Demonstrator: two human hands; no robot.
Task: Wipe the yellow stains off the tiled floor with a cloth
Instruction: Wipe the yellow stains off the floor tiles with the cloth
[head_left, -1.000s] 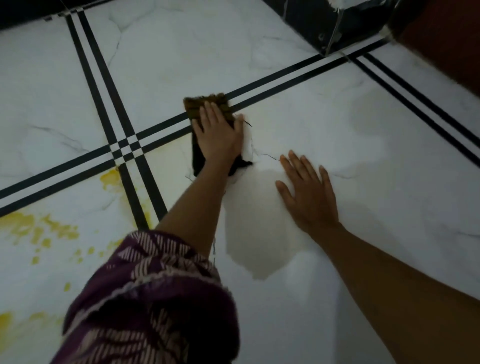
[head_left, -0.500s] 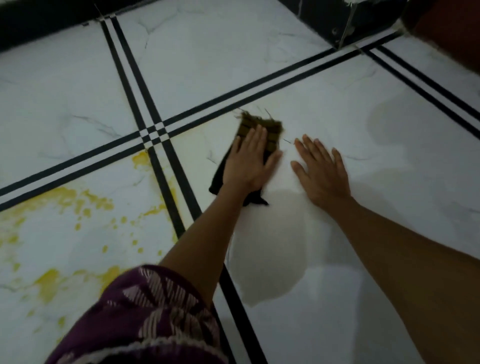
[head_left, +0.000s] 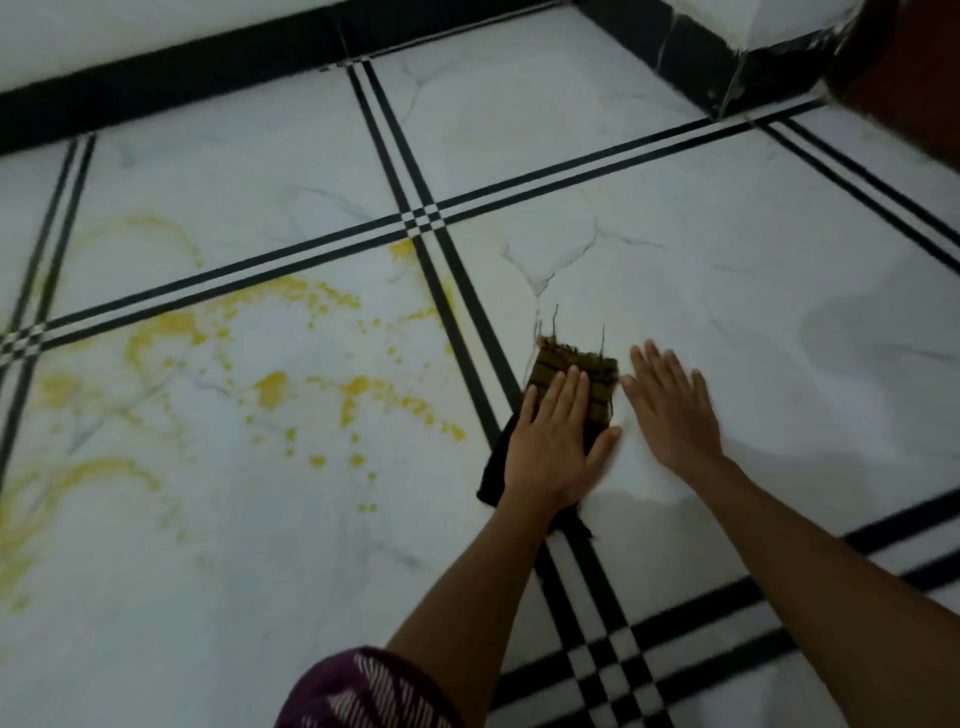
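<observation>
You are drawing the cloth back toward yourself, away from the far joint lines. The yellow stains are lying on the neighbouring tile to the left, well apart from the cloth. Your left hand is pressing the cloth flat with straight fingers. Your right hand is resting open on the tiled floor just beside it. The cloth's yellowed edge is probably risking smears on this cleaner tile.
</observation>
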